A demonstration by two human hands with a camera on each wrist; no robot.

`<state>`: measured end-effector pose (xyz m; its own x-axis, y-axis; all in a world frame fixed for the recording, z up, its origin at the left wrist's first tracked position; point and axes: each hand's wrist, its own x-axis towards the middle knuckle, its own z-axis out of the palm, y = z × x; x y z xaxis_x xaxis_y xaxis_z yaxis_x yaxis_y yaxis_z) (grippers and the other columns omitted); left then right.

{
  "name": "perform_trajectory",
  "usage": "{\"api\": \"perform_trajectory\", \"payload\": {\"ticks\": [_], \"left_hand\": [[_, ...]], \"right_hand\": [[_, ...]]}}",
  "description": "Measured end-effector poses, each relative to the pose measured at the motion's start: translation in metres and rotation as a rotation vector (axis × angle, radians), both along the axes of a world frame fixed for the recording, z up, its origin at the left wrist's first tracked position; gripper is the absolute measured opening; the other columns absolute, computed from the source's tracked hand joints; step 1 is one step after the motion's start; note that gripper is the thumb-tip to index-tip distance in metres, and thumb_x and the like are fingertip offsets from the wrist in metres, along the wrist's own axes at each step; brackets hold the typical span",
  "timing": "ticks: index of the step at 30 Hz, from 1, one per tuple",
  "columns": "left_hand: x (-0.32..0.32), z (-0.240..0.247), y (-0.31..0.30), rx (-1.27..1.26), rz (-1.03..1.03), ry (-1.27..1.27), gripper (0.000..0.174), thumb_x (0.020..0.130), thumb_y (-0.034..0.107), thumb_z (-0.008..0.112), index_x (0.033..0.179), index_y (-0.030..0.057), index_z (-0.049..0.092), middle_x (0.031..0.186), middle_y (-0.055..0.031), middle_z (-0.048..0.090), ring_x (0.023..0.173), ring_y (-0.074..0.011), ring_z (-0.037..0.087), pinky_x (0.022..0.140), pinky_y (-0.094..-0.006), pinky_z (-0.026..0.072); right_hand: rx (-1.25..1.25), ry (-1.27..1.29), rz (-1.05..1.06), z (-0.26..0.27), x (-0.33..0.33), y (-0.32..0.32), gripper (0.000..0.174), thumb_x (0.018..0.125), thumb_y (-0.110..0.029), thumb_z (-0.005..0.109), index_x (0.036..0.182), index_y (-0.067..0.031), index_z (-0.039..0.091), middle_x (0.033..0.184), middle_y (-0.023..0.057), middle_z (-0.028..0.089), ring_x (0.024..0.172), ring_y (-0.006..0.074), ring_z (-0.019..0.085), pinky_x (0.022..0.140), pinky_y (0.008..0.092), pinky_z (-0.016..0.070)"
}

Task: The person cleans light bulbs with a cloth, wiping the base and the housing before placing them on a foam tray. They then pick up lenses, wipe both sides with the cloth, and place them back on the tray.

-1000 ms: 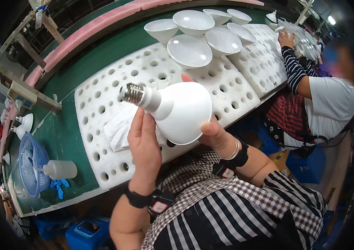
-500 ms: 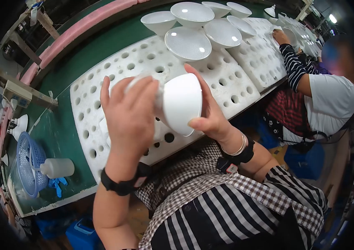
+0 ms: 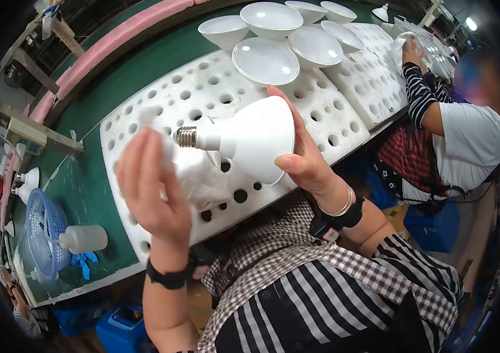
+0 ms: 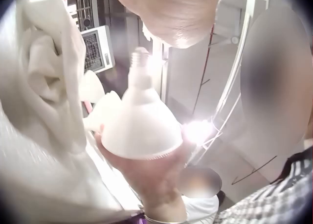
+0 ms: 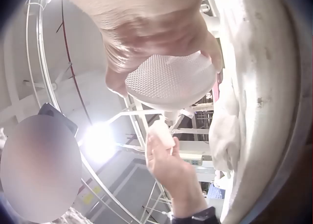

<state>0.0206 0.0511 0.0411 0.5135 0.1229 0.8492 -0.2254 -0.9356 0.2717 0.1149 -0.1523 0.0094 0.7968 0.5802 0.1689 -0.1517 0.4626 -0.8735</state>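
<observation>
Head view: the right hand [image 3: 306,162] holds a white bulb [image 3: 256,138] above the foam tray [image 3: 144,117], fingers wrapped round the wide rim, thumb on the near edge. The bulb lies roughly level, its metal screw base [image 3: 186,136] pointing toward the left hand [image 3: 147,188]. The left hand is raised just beside the base, with a white cloth [image 3: 203,173] bunched against its palm and hanging under the bulb's neck. Its fingers look only slightly bent here. The tray has many round holes and rests on a green table [image 3: 85,188]. A group of finished bulbs [image 3: 264,60] stands face up at the tray's far end. A blue basket [image 3: 38,229] and a plastic bottle [image 3: 85,238] sit near the table's left end. A second person [image 3: 467,147] works further along the table. Left wrist view: bulb [image 4: 142,121] seen base up, cupped from below by the right hand [image 4: 151,180]. The cloth [image 4: 44,87] fills the left side, and part of the left hand [image 4: 171,11] shows at the top. Right wrist view: the right hand [image 5: 146,33] grasps the bulb [image 5: 168,82] at the rim, its dimpled lens toward the camera. Beyond it, the left hand [image 5: 171,167] has its fingers closed on a wad of cloth [image 5: 160,133].
</observation>
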Motion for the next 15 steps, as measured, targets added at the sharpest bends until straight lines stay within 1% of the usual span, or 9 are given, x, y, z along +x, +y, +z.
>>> {"api": "perform_trajectory", "payload": {"ticks": [1,3,6,7,9,11,12,13,15], "left_hand": [[-0.004,0.000,-0.015,0.016,-0.067,0.010,0.029,0.088,0.003,0.057,0.115,0.0017,0.067,0.121,-0.0161,0.064,0.116,-0.0331,0.057,0.103,-0.0468,0.0404],[-0.013,0.005,-0.043,0.276,-0.207,0.220,0.027,0.087,0.008,0.057,0.112,0.0089,0.069,0.122,-0.0093,0.064,0.119,-0.0308,0.056,0.108,-0.0508,0.0356],[0.008,-0.007,-0.024,0.357,-0.118,0.147,0.026,0.085,0.011,0.059,0.108,0.0135,0.070,0.121,-0.0039,0.065,0.117,-0.0287,0.057,0.109,-0.0542,0.0330],[0.013,-0.004,-0.011,0.353,-0.029,0.152,0.028,0.083,0.007,0.061,0.109,0.0113,0.070,0.119,-0.0063,0.066,0.116,-0.0294,0.057,0.108,-0.0493,0.0349],[0.018,-0.011,0.008,0.134,-0.016,0.095,0.030,0.082,-0.004,0.060,0.110,0.0025,0.068,0.115,-0.0111,0.068,0.113,-0.0318,0.059,0.103,-0.0451,0.0404],[0.011,-0.001,0.001,0.098,-0.023,0.042,0.031,0.082,-0.005,0.061,0.112,0.0016,0.067,0.115,-0.0115,0.068,0.113,-0.0321,0.059,0.101,-0.0434,0.0422],[0.006,0.003,-0.005,0.061,-0.026,-0.003,0.033,0.081,-0.005,0.062,0.113,0.0007,0.066,0.115,-0.0118,0.067,0.112,-0.0324,0.059,0.099,-0.0416,0.0440],[0.004,0.004,-0.022,0.001,-0.167,0.012,0.034,0.081,-0.001,0.064,0.115,0.0018,0.065,0.116,-0.0122,0.067,0.113,-0.0319,0.059,0.101,-0.0450,0.0419],[-0.005,0.006,-0.053,0.129,-0.327,0.284,0.034,0.081,0.003,0.063,0.114,0.0048,0.065,0.117,-0.0095,0.067,0.112,-0.0297,0.058,0.105,-0.0500,0.0366]], "right_hand": [[0.000,-0.002,-0.003,0.001,-0.001,0.002,0.113,0.065,-0.026,0.080,0.155,-0.0120,0.012,0.144,0.0115,0.035,0.135,0.0263,0.035,0.112,0.0414,0.0283],[0.039,0.069,-0.005,0.001,-0.005,0.005,0.111,0.066,-0.025,0.079,0.155,-0.0119,0.013,0.144,0.0116,0.035,0.135,0.0268,0.035,0.113,0.0420,0.0274],[0.117,0.242,0.075,0.003,-0.009,0.001,0.108,0.068,-0.022,0.077,0.155,-0.0119,0.013,0.144,0.0116,0.034,0.135,0.0260,0.035,0.113,0.0419,0.0277],[0.118,0.243,0.073,0.002,-0.010,0.000,0.108,0.068,-0.022,0.077,0.155,-0.0119,0.013,0.144,0.0116,0.034,0.135,0.0260,0.035,0.113,0.0419,0.0277],[0.021,0.118,0.020,0.001,-0.010,-0.004,0.106,0.069,-0.021,0.076,0.155,-0.0119,0.014,0.144,0.0115,0.034,0.135,0.0246,0.036,0.113,0.0411,0.0282],[0.050,0.124,0.020,0.000,-0.005,-0.006,0.107,0.068,-0.021,0.077,0.155,-0.0119,0.015,0.145,0.0117,0.034,0.135,0.0239,0.036,0.112,0.0409,0.0287],[0.014,0.035,-0.011,-0.002,-0.003,-0.004,0.108,0.067,-0.022,0.078,0.154,-0.0118,0.015,0.145,0.0117,0.034,0.134,0.0239,0.036,0.112,0.0407,0.0290],[-0.026,-0.049,-0.039,-0.003,-0.004,-0.003,0.109,0.066,-0.022,0.079,0.154,-0.0117,0.015,0.145,0.0117,0.034,0.134,0.0239,0.037,0.112,0.0405,0.0294],[0.009,0.002,-0.020,-0.004,-0.005,0.000,0.111,0.065,-0.023,0.080,0.154,-0.0116,0.015,0.145,0.0118,0.034,0.134,0.0238,0.037,0.112,0.0400,0.0295]]}}
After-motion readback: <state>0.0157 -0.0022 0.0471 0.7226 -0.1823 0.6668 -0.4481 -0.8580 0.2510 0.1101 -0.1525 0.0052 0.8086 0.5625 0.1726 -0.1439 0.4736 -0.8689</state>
